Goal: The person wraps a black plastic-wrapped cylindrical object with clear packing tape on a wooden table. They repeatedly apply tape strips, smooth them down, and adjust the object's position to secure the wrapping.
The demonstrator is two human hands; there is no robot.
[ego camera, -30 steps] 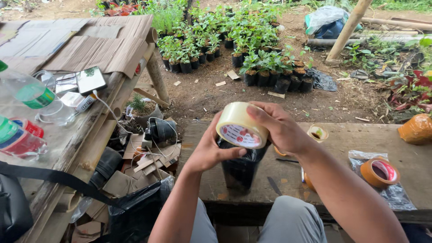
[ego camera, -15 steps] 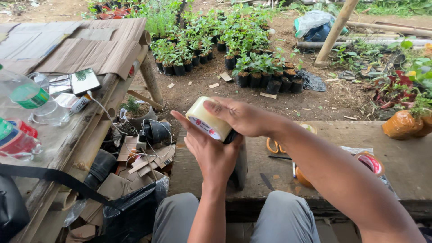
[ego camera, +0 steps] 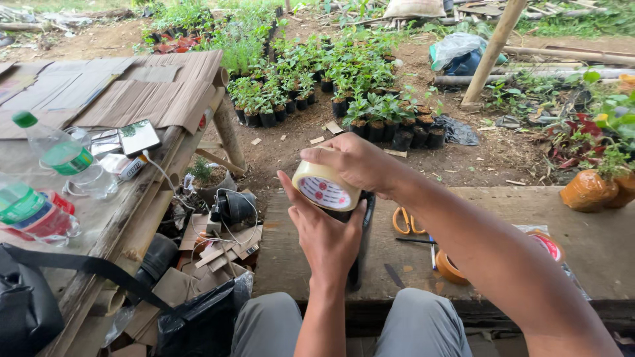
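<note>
My right hand [ego camera: 354, 162] grips a pale yellowish roll of packing tape [ego camera: 324, 187] from above, its red-and-white core label facing me. My left hand [ego camera: 324, 231] is raised under the roll, palm and spread fingers pressed against its near side. Behind the hands a black object [ego camera: 360, 248] stands on the wooden bench [ego camera: 509, 264], mostly hidden by my left hand. Both forearms reach over my knees in grey trousers.
On the bench lie orange-handled scissors [ego camera: 400, 220], another roll of brown tape [ego camera: 450, 268] and a red-labelled roll [ego camera: 548, 246]. A side table [ego camera: 106, 225] at left holds plastic bottles [ego camera: 56, 151], a phone [ego camera: 137, 137] and cardboard. Potted seedlings [ego camera: 370, 122] stand on the dirt beyond.
The tape roll has turned in my hands and tilted toward me. My left hand has shifted from beside it to underneath, and the view has swung a little to the right.
</note>
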